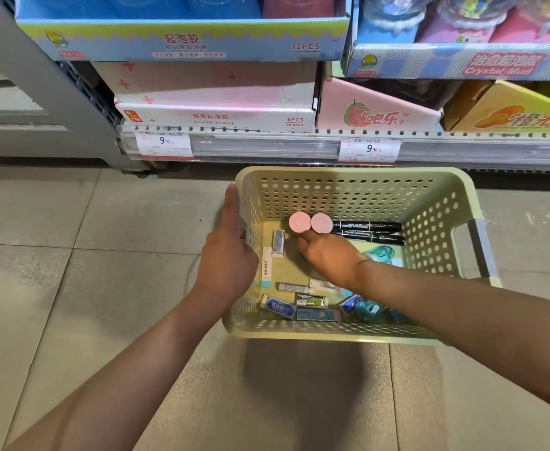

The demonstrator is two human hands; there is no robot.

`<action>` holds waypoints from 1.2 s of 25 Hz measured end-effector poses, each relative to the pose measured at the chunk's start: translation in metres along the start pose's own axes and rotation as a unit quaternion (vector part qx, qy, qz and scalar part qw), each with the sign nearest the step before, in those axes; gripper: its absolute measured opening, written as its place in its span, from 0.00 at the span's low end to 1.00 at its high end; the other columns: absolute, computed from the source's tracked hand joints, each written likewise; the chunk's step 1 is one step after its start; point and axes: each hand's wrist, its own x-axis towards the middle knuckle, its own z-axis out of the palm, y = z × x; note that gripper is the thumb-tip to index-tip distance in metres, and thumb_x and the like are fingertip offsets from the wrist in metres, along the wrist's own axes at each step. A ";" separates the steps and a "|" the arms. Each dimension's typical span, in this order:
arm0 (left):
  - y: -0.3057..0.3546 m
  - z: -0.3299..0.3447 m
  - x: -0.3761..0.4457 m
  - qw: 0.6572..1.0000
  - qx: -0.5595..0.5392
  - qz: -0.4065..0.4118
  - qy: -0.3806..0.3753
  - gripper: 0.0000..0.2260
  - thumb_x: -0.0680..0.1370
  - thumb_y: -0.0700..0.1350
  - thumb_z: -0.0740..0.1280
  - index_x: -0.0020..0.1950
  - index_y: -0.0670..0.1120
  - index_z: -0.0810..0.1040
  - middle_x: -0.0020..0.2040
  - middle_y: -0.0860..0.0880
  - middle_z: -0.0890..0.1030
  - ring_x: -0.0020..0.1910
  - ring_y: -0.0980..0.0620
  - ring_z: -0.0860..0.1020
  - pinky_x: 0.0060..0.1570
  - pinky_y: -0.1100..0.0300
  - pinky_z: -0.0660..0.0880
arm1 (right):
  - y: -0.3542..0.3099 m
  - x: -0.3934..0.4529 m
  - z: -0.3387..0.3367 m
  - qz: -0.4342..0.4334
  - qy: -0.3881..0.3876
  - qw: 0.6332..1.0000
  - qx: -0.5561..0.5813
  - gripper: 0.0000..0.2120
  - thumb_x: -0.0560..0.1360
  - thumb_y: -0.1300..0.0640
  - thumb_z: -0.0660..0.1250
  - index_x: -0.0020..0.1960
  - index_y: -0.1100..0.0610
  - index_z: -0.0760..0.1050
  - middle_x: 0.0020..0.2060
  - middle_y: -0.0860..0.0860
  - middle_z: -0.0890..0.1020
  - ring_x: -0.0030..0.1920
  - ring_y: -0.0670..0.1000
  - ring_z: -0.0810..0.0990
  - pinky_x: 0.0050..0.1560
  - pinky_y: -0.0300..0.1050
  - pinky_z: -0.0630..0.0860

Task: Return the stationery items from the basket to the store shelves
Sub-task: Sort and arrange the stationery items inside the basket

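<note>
Head view. A pale green perforated plastic basket sits on the beige tiled floor, just in front of the bottom store shelf.

The left hand lies against the outside of the basket's left wall, fingers straight and pointing up along the rim, pressing flat against it rather than curling round it.

The right hand is inside the basket, palm down, fingers stretched toward two round pink caps standing side by side. The fingertips reach the lower edge of the caps; whether they have hold of anything I cannot tell, since the back of the hand hides them.

Basket contents: two black permanent markers lying parallel just right of the pink caps; small white boxed erasers near the left wall; more erasers in blue and green wrappers along the near wall; teal correction-tape dispensers at the near right, another partly hidden under the right forearm.

On the shelf: a pink and white carton marked 6PCS, a blue carton marked 12PCS on top of it, and two price tags reading 9.90 on the shelf edge.
</note>
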 end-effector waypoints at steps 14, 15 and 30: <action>0.001 0.000 0.000 1.000 -0.002 0.005 0.002 0.35 0.78 0.40 0.59 0.76 0.57 0.41 0.58 0.47 0.78 0.46 0.48 0.79 0.46 0.51 0.77 | 0.007 -0.002 0.006 -0.075 0.058 0.995 -0.034 0.17 0.55 0.74 0.74 0.43 0.67 0.75 0.37 0.62 0.80 0.21 0.59 0.76 0.14 0.44 0.70; 0.001 0.000 0.000 1.000 -0.003 0.004 0.002 0.35 0.78 0.40 0.59 0.76 0.57 0.41 0.58 0.47 0.78 0.45 0.49 0.79 0.46 0.52 0.77 | 0.009 -0.002 0.008 -0.082 0.069 0.994 -0.037 0.17 0.55 0.74 0.74 0.42 0.67 0.75 0.37 0.62 0.80 0.21 0.58 0.76 0.14 0.43 0.70; 0.003 -0.001 -0.001 1.000 -0.004 -0.002 -0.012 0.35 0.78 0.40 0.59 0.77 0.57 0.40 0.62 0.46 0.77 0.45 0.51 0.76 0.43 0.56 0.73 | 0.046 -0.038 -0.044 0.064 -0.223 0.955 0.188 0.07 0.73 0.60 0.68 0.51 0.57 0.80 0.46 0.51 0.84 0.41 0.46 0.79 0.45 0.37 0.75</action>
